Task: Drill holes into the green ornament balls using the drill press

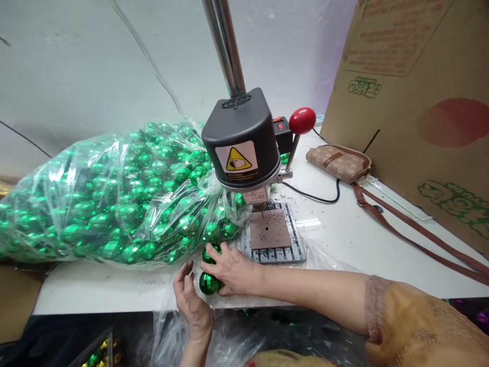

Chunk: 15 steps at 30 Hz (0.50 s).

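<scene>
Two shiny green faceted balls, a near green ball and one just behind it, lie by the table's front edge under my right hand. Its fingers curl over them. To their left, my left hand is open, fingers bent upward and apart, with nothing seen in it. Just beyond my right hand stands a small black drill press with a red-knobbed lever. A brown square plate with a hole in its middle lies on the press's slotted base.
A clear plastic bag full of green balls fills the table's left side, its mouth near the press. Black shavings litter the white table. On the right are a patterned pouch with a brown strap and a large cardboard box.
</scene>
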Available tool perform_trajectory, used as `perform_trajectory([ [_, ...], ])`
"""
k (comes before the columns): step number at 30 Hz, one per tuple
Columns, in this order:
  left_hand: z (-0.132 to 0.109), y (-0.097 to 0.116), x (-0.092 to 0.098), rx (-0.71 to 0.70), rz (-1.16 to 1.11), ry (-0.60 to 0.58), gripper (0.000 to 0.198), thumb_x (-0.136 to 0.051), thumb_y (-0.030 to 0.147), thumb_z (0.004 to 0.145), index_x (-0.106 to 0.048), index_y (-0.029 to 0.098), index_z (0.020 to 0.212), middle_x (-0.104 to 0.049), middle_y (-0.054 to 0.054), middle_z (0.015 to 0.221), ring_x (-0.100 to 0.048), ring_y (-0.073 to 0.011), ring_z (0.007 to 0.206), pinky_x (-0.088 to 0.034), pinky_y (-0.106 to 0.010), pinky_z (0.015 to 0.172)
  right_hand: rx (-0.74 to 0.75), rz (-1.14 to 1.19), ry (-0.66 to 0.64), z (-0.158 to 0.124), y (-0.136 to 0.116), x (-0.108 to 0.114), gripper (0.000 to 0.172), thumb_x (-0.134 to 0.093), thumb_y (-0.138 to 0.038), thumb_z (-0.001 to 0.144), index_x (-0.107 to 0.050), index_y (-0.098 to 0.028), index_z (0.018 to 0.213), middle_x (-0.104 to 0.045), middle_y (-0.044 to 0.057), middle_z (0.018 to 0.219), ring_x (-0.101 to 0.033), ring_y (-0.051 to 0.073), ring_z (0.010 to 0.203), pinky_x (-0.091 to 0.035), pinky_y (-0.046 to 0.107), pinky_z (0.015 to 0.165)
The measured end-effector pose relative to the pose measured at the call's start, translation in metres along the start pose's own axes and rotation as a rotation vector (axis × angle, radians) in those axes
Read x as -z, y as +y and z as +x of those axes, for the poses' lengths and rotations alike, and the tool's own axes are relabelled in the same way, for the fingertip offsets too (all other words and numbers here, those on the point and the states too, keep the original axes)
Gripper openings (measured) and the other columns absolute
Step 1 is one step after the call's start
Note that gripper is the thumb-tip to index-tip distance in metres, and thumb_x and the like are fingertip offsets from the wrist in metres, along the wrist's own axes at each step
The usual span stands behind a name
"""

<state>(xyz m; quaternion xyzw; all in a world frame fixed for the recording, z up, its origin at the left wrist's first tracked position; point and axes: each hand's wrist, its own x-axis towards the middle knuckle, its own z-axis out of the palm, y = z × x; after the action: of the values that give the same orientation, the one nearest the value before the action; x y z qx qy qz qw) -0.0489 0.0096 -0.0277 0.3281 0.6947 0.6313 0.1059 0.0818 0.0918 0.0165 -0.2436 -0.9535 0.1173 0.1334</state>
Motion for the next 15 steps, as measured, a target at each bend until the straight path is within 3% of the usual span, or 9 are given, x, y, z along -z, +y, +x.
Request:
perform_trajectory([
  [4, -0.008, -0.005, 0.002, -0.099, 0.243, -0.134, 0.055, -0.046, 0.058, 0.095, -0.054, 0.019, 0.133, -0.054, -0.014, 0.141, -0.048, -0.0316, 0.138, -0.034, -0.049, 0.12, 0.077, -0.018, 0.053, -0.022, -0.002, 0.011, 0.084, -0.077, -0.059, 0.072, -0.047, -0.027, 0.144, -0.041, 0.013, 0.162, -0.05, 0.04, 0.137, -0.056, 0.056, 0.101],
  [6, -0.011, -0.006, 0.003, -0.231, 0.317, -0.179, 0.057, -0.042, 0.058, 0.097, -0.05, 0.019, 0.139, -0.05, -0.017, 0.145, -0.044, -0.0334, 0.141, -0.031, -0.053, 0.122, 0.145, -0.007, 0.066, -0.041, 0.001, 0.03, 0.069, -0.068, -0.055, 0.081, -0.051, -0.023, 0.139, -0.043, 0.014, 0.161, -0.048, 0.038, 0.14, -0.05, 0.055, 0.109],
  [8, -0.013, -0.006, 0.004, -0.408, 0.435, -0.235, 0.059, -0.048, 0.056, 0.096, -0.047, 0.019, 0.142, -0.045, -0.019, 0.15, -0.039, -0.0363, 0.146, -0.028, -0.056, 0.124, 0.169, 0.006, 0.048, -0.064, 0.016, 0.054, 0.039, -0.058, -0.044, 0.09, -0.062, -0.025, 0.124, -0.052, 0.007, 0.154, -0.054, 0.029, 0.134, -0.052, 0.046, 0.106],
  [10, -0.015, -0.007, 0.006, -0.573, 0.567, -0.285, 0.059, -0.057, 0.054, 0.093, -0.049, 0.021, 0.141, -0.04, -0.02, 0.155, -0.031, -0.0397, 0.152, -0.024, -0.06, 0.125, 0.113, 0.025, -0.005, -0.086, 0.046, 0.078, 0.014, -0.06, -0.032, 0.085, -0.07, -0.025, 0.093, -0.073, 0.001, 0.116, -0.066, 0.018, 0.101, -0.057, 0.033, 0.082],
  [12, -0.017, -0.009, 0.006, -0.689, 0.672, -0.313, 0.056, -0.062, 0.052, 0.09, -0.054, 0.023, 0.137, -0.039, -0.02, 0.157, -0.026, -0.0429, 0.154, -0.018, -0.065, 0.126, -0.042, 0.04, -0.032, -0.102, 0.092, 0.099, 0.01, -0.061, -0.022, 0.083, -0.07, -0.025, 0.081, -0.072, -0.003, 0.083, -0.062, 0.009, 0.072, -0.053, 0.023, 0.066],
  [13, -0.018, -0.01, 0.005, -0.724, 0.714, -0.327, 0.055, -0.064, 0.052, 0.089, -0.056, 0.024, 0.136, -0.039, -0.02, 0.158, -0.026, -0.0441, 0.155, -0.016, -0.067, 0.126, -0.153, 0.027, -0.013, -0.106, 0.12, 0.108, 0.011, -0.061, -0.022, 0.086, -0.071, -0.024, 0.084, -0.071, -0.003, 0.08, -0.061, 0.009, 0.069, -0.053, 0.024, 0.067],
  [15, -0.019, -0.012, 0.001, -0.762, 0.772, -0.353, 0.056, -0.067, 0.049, 0.088, -0.058, 0.026, 0.138, -0.039, -0.019, 0.161, -0.03, -0.045, 0.153, -0.014, -0.069, 0.124, -0.377, -0.023, 0.068, -0.102, 0.18, 0.122, 0.018, -0.061, -0.034, 0.092, -0.07, -0.019, 0.092, -0.071, 0.002, 0.089, -0.064, 0.012, 0.08, -0.057, 0.03, 0.077],
])
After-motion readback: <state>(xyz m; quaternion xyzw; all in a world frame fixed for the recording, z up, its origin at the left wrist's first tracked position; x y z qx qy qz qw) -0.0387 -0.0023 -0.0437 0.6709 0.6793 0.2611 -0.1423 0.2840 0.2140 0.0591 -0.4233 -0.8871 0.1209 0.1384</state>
